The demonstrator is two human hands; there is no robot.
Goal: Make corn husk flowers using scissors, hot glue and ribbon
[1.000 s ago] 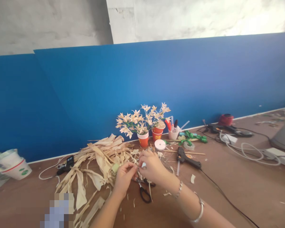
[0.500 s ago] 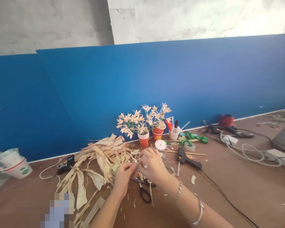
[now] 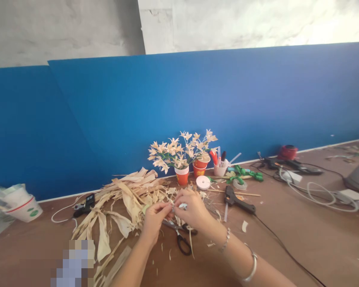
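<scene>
My left hand (image 3: 156, 220) and my right hand (image 3: 191, 207) meet fingertip to fingertip at the middle of the brown table. Each is closed in a pinch; whatever lies between the fingers is too small to name. Black-handled scissors (image 3: 183, 244) lie open just beneath my hands. To the left spreads a heap of dried pale husks (image 3: 131, 203), with thin scraps around it. Behind my hands stands a red and white paper cup (image 3: 182, 176) holding pale husk flowers (image 3: 170, 149). A white tape roll (image 3: 203, 182) lies beyond my right hand.
A black glue gun (image 3: 239, 202) with its cord lies on the right. Behind it are green ribbon pieces (image 3: 247, 173) and a cup of pens (image 3: 219, 169). White cables (image 3: 320, 195) run further right. A white bowl (image 3: 26, 209) stands far left. A blue partition (image 3: 197, 95) rises behind.
The fingers of my right hand have closed down nearer to my left fingertips. The whole view has shifted very slightly; the objects on the table lie as before.
</scene>
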